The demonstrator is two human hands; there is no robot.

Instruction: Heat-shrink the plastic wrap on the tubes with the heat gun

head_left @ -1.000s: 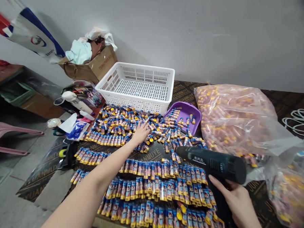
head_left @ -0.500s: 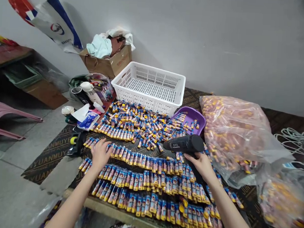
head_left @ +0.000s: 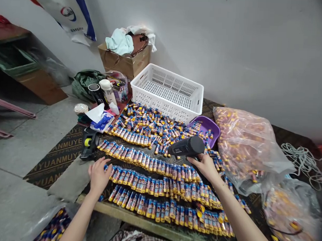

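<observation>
At the far left a pink plastic chair (head_left: 5, 107) pokes into view on the grey floor, and beside the table edge stand a dark cup (head_left: 94, 92) and a white-capped bottle (head_left: 108, 90), with a crumpled tissue pack (head_left: 100, 118) in front of them. A cardboard box (head_left: 124, 63) stuffed with cloth sits against the wall. The left hand (head_left: 98, 174) lies flat with its fingers spread at the left end of the middle row of tubes (head_left: 152, 184), touching the first few, gripping nothing. The small blue and yellow tubes lie in three neat rows across the near part of the table (head_left: 155, 226), with a loose heap (head_left: 147, 125) of the same behind them. A white slotted basket (head_left: 169, 88) stands behind the heap, a purple tray (head_left: 205, 128) just to its right. The right hand (head_left: 205, 166) is closed around the grip of a black heat gun (head_left: 188, 147), its barrel pointing left over the back row. Farther right, two clear plastic bags (head_left: 246, 146) bulge with more tubes, and a coil of white cord (head_left: 303, 160) lies near the wall
</observation>
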